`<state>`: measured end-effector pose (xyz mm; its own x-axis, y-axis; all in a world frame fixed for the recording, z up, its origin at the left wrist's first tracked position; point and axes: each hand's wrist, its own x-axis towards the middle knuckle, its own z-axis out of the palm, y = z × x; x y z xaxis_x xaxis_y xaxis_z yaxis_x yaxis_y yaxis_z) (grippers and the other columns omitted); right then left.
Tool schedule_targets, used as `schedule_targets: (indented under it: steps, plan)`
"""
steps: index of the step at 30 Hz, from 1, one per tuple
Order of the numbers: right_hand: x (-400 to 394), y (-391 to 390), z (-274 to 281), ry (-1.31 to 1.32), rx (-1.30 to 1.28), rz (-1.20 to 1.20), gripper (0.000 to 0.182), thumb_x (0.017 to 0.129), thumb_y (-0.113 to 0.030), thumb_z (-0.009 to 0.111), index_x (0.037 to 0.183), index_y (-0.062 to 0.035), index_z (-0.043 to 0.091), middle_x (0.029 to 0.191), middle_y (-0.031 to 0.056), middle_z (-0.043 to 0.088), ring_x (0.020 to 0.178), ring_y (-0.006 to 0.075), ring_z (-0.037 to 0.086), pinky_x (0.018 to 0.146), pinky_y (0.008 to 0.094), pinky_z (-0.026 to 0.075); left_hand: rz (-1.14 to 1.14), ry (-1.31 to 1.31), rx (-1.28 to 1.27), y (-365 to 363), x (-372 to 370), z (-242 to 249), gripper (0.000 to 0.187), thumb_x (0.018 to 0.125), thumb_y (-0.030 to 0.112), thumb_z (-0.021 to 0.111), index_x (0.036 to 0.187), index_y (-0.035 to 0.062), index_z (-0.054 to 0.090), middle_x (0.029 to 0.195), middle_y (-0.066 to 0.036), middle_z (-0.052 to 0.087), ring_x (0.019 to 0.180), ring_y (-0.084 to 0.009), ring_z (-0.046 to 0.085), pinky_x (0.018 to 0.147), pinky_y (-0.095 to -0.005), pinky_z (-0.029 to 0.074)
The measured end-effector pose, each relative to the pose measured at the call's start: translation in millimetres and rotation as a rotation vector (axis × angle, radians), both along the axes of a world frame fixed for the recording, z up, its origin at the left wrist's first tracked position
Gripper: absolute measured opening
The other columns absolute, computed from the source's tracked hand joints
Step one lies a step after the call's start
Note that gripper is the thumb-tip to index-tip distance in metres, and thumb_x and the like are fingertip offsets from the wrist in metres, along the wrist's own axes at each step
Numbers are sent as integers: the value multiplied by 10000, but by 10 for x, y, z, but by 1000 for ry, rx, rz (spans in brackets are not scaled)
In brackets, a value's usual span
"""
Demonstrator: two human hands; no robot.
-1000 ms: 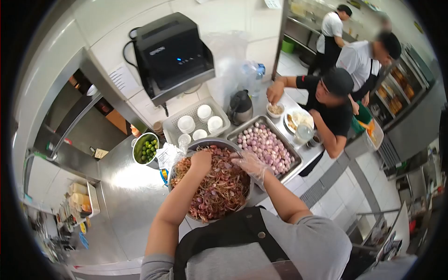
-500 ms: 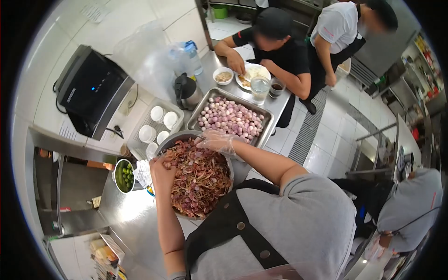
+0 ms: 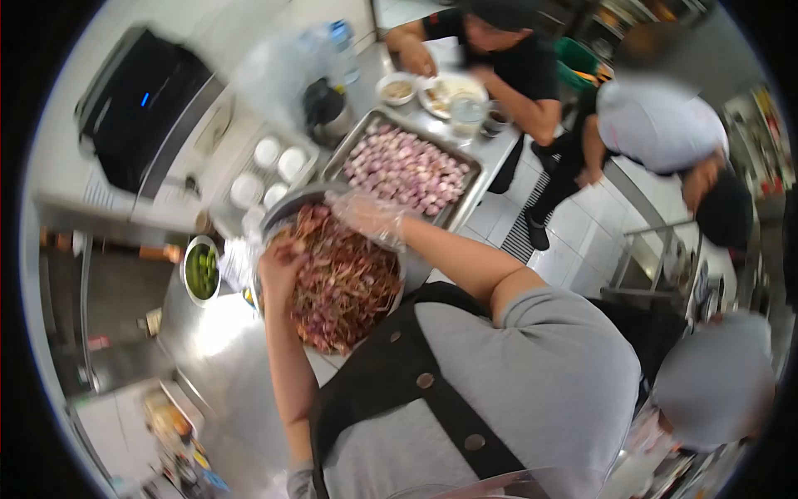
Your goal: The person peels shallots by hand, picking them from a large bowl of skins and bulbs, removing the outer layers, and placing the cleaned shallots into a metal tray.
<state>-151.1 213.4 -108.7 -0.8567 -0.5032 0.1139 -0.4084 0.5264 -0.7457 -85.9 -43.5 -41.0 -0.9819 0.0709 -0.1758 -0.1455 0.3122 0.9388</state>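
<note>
A large round metal bowl (image 3: 270, 218) full of reddish shallot skins and dry stalks (image 3: 345, 279) stands in front of me. My left hand (image 3: 281, 259), bare, is at the bowl's left side over the skins. Its fingers are curled together, and what they hold, if anything, is hidden. My right hand (image 3: 370, 218), in a clear plastic glove, lies over the far side of the skins with its fingers stretched out, slightly blurred. Just beyond it, a metal tray (image 3: 475, 179) holds many peeled shallots (image 3: 407, 166).
White cups (image 3: 247, 191) sit in a basket at the left, near a bowl of green fruit (image 3: 201, 270). Behind the tray stands a dark jug (image 3: 326, 108). A person in black (image 3: 519, 83) eats at the table's far end; another in white (image 3: 661, 125) stands beyond.
The view has shifted and tilted, so the table things sit higher and further left. Both hands remain at the bowl. The person in white has moved right and bends forward.
</note>
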Motion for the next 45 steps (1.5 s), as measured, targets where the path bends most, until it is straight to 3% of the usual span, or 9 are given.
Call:
schedule_targets:
  steps: [1,8,10,14,22,27,30,35,45]
  plan:
    - [40,-54,167,-194,95,71,622,1042,-461,365,1450,4,438,1378,236,558,1277,368,518,1117,434,362,12,-2,16,-25,29,22,358,790,-42,740,1134,-62,645,898,-93,699,785,-146,657,688,-276,533]
    - [511,-291,863,54,-143,70,425,991,-297,523,1270,6,626,1194,245,657,1109,403,620,1000,421,463,83,43,100,-80,189,67,354,926,18,665,1276,-12,619,1055,-60,708,914,-113,644,782,-240,495]
    - [565,-397,966,-417,-253,5,415,974,-295,560,1274,-17,633,1226,245,650,1146,387,611,1030,414,444,76,84,160,-94,186,1,364,921,-7,659,1282,-17,618,1080,-55,702,958,-124,648,864,-260,507]
    - [575,-470,753,-210,-333,87,457,956,-258,603,1348,-23,586,1304,232,623,1222,363,589,1058,392,430,1,43,173,-57,220,88,401,903,-51,654,1300,-26,604,1115,-72,697,1003,-129,650,913,-267,513]
    - [572,-523,886,-289,-205,151,552,947,-261,631,1419,-4,505,1368,230,583,1267,327,568,1079,378,417,34,47,229,-91,245,28,308,929,0,655,1234,-37,648,1094,-96,715,976,-98,654,851,-251,510]
    - [581,-522,984,-670,-469,144,552,953,-236,631,1432,2,493,1374,187,596,1254,249,570,1081,336,407,44,1,281,-94,248,95,283,940,-3,640,1220,-45,649,1094,-96,716,951,-116,667,843,-254,512]
    - [553,-524,919,-560,-388,151,541,955,-235,632,1425,-2,503,1385,176,591,1265,251,562,1091,343,403,85,22,414,-58,266,109,307,923,-10,662,1228,-40,649,1024,-70,719,909,-107,663,820,-245,512]
    - [594,-540,935,-546,-415,172,531,957,-240,634,1417,-6,515,1402,191,575,1297,252,545,1105,343,386,82,38,265,-62,282,90,311,876,-14,716,1182,-40,664,898,-23,684,828,-73,629,771,-232,512]
    - [560,-528,840,-561,-323,184,518,975,-251,613,1429,-23,508,1359,203,607,1268,219,564,1085,321,389,58,48,304,-94,314,101,266,888,11,716,1142,-51,666,909,-31,696,832,-83,642,789,-242,522]
